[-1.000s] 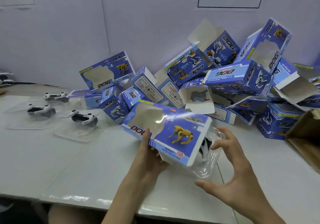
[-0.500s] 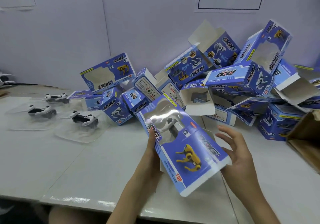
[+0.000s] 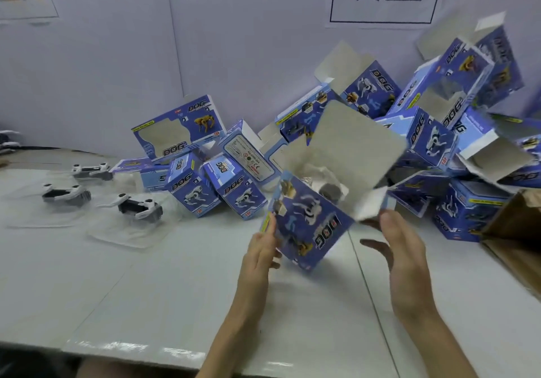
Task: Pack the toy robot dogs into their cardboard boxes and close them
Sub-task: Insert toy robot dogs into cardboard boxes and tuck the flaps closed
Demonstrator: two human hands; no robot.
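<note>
This box (image 3: 310,225) is thin card, so probably light and easy to dent. I'd grab it by the side edges, not the flaps. It's tilted over mid table (image 3: 175,290) with the toy robot dog (image 3: 330,190) inside and the lid flap (image 3: 357,143) up at 12 o'clock. The left hand (image 3: 260,249) pinches its 8 o'clock edge. The right hand (image 3: 401,249) is spread, fingertips (image 3: 386,216) on the small flap (image 3: 370,206) at 3 o'clock.

box (image 3: 310,225) is gripped by left hand (image 3: 260,251), lid open | right hand (image 3: 401,251) spread beside box | toy dogs (image 3: 140,206) left of box
</note>
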